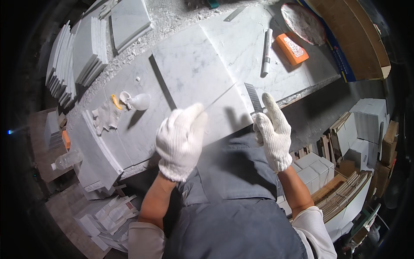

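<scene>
Both my hands wear white knit gloves. My left hand (182, 137) is closed in front of the slab's near edge. From its fingers a thin, straight strip (221, 96) slants up to the right; its kind is unclear. My right hand (273, 129) is closed on the lower end of a dark grey segmented blade (253, 97), with one finger stretched upward. The blade points away from me. Beyond and between the hands lies a pale grey-veined marble slab (189, 64), with a long dark strip or gap (161, 80) along its left side.
A white marker (268, 51), an orange block (293, 48) and a round dish of white matter (303, 23) lie far right. White putty (107, 116) and a small white bottle (139, 102) sit left. Stacked tiles (91, 49) stand far left; white boxes (312, 168) are low right.
</scene>
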Action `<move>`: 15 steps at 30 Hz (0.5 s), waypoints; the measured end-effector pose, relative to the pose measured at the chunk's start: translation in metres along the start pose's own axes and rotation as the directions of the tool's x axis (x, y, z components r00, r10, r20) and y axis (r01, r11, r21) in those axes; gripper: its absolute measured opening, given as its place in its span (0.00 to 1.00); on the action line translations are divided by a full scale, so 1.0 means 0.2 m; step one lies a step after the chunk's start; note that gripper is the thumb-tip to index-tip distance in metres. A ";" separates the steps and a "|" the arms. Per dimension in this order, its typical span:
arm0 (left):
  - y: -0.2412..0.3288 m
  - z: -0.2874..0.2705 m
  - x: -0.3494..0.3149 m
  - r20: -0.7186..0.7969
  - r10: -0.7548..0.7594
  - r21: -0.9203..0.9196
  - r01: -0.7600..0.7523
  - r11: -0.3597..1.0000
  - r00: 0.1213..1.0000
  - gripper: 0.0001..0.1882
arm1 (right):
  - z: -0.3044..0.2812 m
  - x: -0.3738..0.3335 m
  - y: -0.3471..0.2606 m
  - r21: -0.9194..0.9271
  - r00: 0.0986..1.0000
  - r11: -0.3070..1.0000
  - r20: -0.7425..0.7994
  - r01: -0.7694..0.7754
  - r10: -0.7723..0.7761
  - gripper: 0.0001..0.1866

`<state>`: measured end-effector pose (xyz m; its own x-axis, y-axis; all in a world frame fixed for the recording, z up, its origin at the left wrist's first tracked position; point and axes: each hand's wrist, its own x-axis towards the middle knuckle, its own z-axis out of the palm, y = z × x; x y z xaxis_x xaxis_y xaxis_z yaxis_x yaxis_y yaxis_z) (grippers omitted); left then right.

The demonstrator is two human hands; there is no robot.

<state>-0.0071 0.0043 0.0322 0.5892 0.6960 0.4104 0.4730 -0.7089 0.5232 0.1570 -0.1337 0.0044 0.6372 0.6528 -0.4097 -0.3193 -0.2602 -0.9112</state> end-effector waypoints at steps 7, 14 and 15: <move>0.10 0.22 0.63 0.112 0.226 -0.101 -0.215 0.971 0.968 0.09 | -0.14 -0.04 0.06 0.126 0.997 0.991 -0.066 0.049 -0.041 0.33; 0.38 0.65 1.22 0.385 0.325 0.071 -0.379 0.923 0.864 0.15 | -0.30 -0.10 0.09 0.207 0.991 0.978 -0.131 0.021 0.006 0.32; 0.41 0.70 1.28 0.375 0.402 0.108 -0.470 0.876 0.835 0.15 | -0.31 -0.11 0.09 0.208 0.991 0.978 -0.135 0.018 0.011 0.32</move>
<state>0.2739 0.1078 0.0750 0.9280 0.2536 0.2729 0.2083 -0.9606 0.1842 0.1810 -0.1977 -0.0058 0.7224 0.5482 -0.4214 -0.4467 -0.0953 -0.8896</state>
